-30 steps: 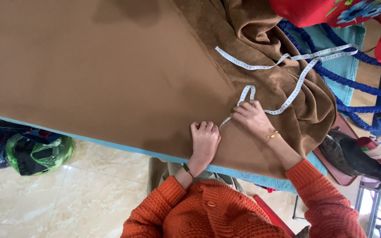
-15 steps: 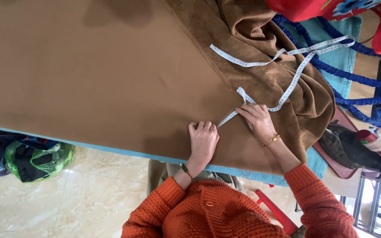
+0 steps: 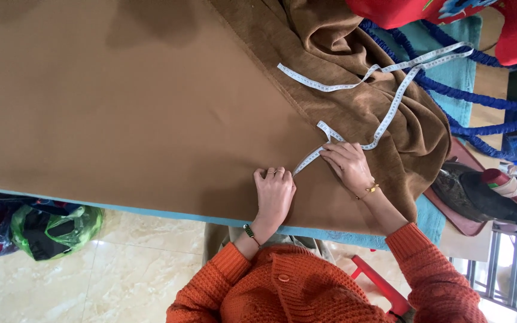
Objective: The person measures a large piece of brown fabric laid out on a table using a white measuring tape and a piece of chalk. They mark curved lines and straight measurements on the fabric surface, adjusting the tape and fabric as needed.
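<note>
A large brown fabric [image 3: 121,107] lies spread over a table, bunched into folds [image 3: 354,66] at the upper right. A white tape measure [image 3: 390,113] loops across the folds and runs down to my hands. My left hand [image 3: 273,194] lies flat on the fabric near the table's front edge, its fingertips pinning the tape's low end. Just right of it, my right hand [image 3: 348,164] pinches the tape against the cloth, so a short stretch is taut between the hands. I wear an orange knitted sweater and a bracelet on each wrist.
A blue cloth [image 3: 426,218] shows beneath the brown fabric along the table's edge. Blue ruffled trim [image 3: 480,101] and red fabric [image 3: 450,12] lie at the upper right. Green and dark plastic bags [image 3: 49,230] sit on the tiled floor at the left. A red stool [image 3: 378,287] stands beside me.
Both hands stay almost where they were on the tape. The view has shifted slightly and the tape's loops on the folds have moved a little.
</note>
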